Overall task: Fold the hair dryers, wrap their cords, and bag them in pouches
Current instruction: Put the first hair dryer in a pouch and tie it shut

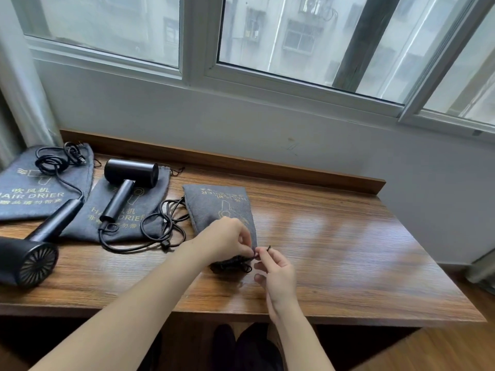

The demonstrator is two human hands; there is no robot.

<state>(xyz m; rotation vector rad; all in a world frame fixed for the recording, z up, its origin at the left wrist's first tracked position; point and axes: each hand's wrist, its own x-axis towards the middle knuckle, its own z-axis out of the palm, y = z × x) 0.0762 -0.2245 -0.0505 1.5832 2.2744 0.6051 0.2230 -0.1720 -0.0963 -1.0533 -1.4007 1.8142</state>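
Wooden table [348,236] under a window, carrying everything. Two grey pouches lie flat at far left [24,194] and left-centre [128,210], soft cloth, limp, empty by the look of it; best taken at the mouth hem. Two black hair dryers unfolded: one at near left [29,258] with its rear grille facing the camera and its handle lying over the far-left pouch, one [126,180] lying on the left-centre pouch. Hard plastic shells, probably moderately heavy, smooth; take by the barrel or handle, fold at the hinge. Their cords [160,226] lie loose in springy loops, rubbery, likely to uncoil unless held tight. Third pouch [219,207] sits centre, bulging, so a dryer is probably inside, though hidden. Left hand [227,239] rests on the pouch's near end, fingertips pinching at the gathered mouth. Right hand [276,274] is just beside it, thumb and forefinger pinching the thin black drawstring [263,250], other fingers loosely curled. String is thin and slippery; pinch near the knot end.
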